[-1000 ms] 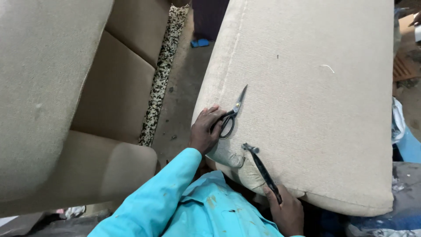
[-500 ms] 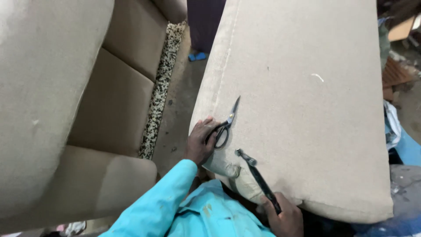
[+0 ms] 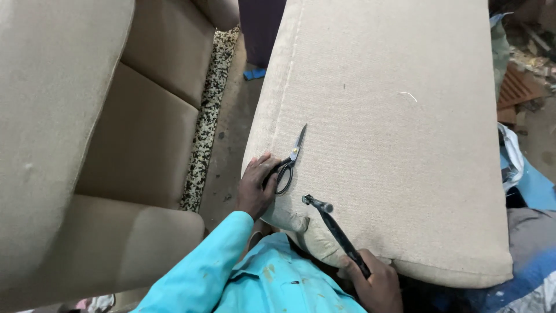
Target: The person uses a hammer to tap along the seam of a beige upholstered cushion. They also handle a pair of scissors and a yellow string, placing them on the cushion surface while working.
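Observation:
A large beige upholstered sofa piece lies in front of me. My left hand rests on its near left corner, fingers around the black handles of a pair of scissors whose closed blades point away up the fabric. My right hand grips the black handle of a small hammer; its metal head sits on the fabric just right of the scissors. A turquoise sleeve covers my left arm.
A beige sofa with seat cushions stands to the left. A speckled floor strip and bare concrete run between the two pieces. Blue and grey cloth and reddish scraps lie at the right.
The view has shifted slightly; the hammer head has moved a little closer to the scissors. My left hand stays on the scissor handles at the corner.

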